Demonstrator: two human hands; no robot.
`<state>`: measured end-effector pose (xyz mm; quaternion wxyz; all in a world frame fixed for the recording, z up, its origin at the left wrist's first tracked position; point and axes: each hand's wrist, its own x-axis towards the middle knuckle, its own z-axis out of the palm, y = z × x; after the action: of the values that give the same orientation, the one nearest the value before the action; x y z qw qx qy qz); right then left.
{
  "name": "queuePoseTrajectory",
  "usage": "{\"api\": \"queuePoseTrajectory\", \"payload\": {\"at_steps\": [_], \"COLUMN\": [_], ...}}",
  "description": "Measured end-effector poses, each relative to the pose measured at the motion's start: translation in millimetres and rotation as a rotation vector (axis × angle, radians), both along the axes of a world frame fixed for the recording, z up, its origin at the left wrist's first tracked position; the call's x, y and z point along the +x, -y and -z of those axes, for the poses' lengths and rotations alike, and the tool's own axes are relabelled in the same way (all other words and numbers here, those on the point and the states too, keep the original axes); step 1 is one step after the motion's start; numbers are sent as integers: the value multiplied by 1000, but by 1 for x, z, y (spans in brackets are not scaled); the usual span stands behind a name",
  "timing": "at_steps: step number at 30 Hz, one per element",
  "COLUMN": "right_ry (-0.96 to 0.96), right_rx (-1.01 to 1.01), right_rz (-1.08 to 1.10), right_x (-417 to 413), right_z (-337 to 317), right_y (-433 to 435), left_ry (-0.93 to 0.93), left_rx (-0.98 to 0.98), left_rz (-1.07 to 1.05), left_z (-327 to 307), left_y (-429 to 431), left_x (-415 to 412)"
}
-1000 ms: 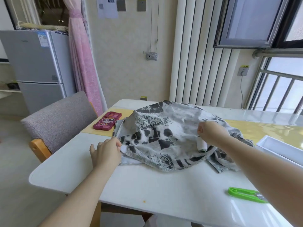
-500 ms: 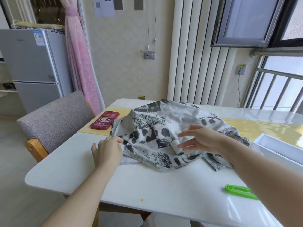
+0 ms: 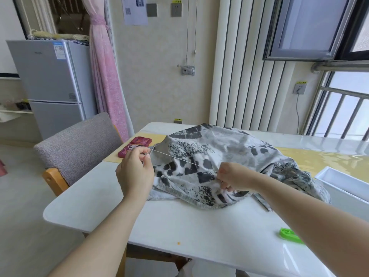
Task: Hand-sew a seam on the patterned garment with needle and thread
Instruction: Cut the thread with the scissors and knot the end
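A big white table (image 3: 179, 226) holds the job. On its far half lies the grey and white soft garment with black patches (image 3: 209, 154), all bunched up in a heap. The person's left hand (image 3: 135, 172) is up in front of the garment's left edge, and its thumb and finger pinch one end of a thin white thread (image 3: 179, 160). The thread runs tight and straight over the cloth to the right hand (image 3: 233, 179), which sits low on the garment with its fingers curled round the other end. What else is in that fist is hidden. No needle can be seen.

This step looks like pulling out a length of thread. To do it well, the left hand should pull slowly and straight, while the right hand lets thread out bit by bit. Too long a piece will tangle — too short will run out before the seam is done. The green plastic snips (image 3: 289, 235) lie near the right arm, ready for the cut.

Half a second ago the left hand lay on the garment's edge, and the right hand reached with open fingers for a small white spool on the cloth. Now both hands grip the thread, and the spool no longer shows.
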<state>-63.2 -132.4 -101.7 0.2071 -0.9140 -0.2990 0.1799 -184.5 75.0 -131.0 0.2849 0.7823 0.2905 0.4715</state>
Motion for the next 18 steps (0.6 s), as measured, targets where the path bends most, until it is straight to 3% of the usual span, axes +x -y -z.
{"api": "queuePoseTrajectory", "payload": {"at_steps": [6,18], "right_ry": [164,148], "right_rx": [-106,-56], "right_rz": [39,92], "right_x": [10,15], "right_z": [-7,-9], "right_y": [12,7], "left_ry": [66,185], "left_rx": [-136,-242], "left_rz": [-28,-90], "left_z": [-5,-13], "left_y": [-7,-22], "left_x": [0,-9]}}
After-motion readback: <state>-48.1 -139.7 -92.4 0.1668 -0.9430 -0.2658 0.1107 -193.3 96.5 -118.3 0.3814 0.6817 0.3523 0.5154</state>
